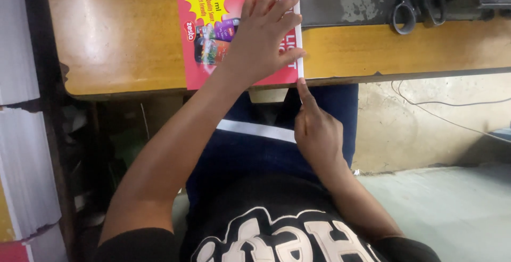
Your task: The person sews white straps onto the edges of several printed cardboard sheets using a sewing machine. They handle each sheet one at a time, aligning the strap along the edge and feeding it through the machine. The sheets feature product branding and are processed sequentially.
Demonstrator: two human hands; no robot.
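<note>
Red printed sheet (pixel 234 28) lying at bench (pixel 122 38) near edge, top running out of frame, left hand (pixel 263 38) pressing flat on it, grip splayed wide, covering its print, right hand (pixel 316 129) below edge, forefinger touching sheet's corner, other fingers curling in, holding nothing.

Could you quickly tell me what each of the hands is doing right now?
Left hand: open, pressed flat on the red printed sheet.
Right hand: forefinger out, touching the sheet's near corner; holds nothing.

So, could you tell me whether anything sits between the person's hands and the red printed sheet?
Nothing visible does. The left hand lies flat on the red printed sheet, and the right hand has its index fingertip at the sheet's near right corner.
</note>
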